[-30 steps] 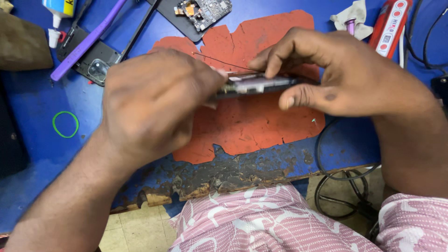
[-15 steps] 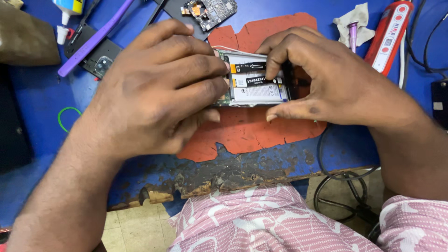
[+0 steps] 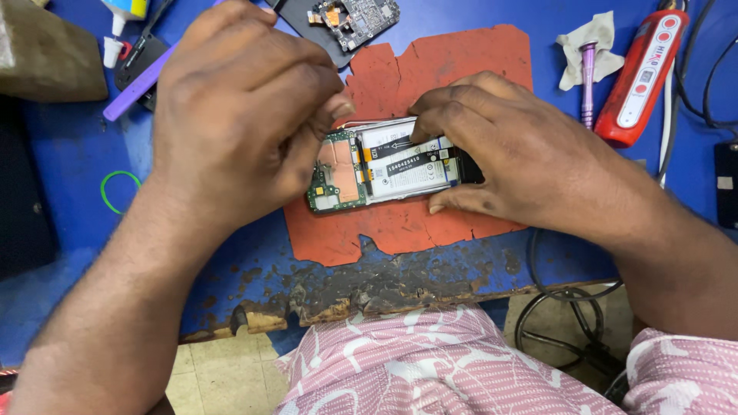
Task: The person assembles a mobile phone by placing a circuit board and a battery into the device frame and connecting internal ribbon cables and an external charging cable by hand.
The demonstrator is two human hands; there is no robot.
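An opened phone lies flat on a red mat, back cover off, so the green circuit board at its left end and the white battery in its middle are bare. The mat sits on a blue table whose near edge is chipped and charred.

The left hand comes over the phone's left end. Its fingers are curled in and its grip is pressed together at the thumb and fingertips right above the circuit board — whether something thin is pinched there cannot be told, since the knuckles hide it. The right hand holds the phone's right end: the thumb lies along the near edge, the forefinger presses down on the top of the battery, and the grip is closed around the phone's body.

Around the work: a loose circuit board on a dark plate just past the mat's far left corner, a purple stick and a white glue bottle at the far left, a green rubber band on the table, a red handheld tool at the far right with a small purple screwdriver and a crumpled tissue beside it. Black cables hang off the table's near right edge — below them, the person's pink patterned clothing.
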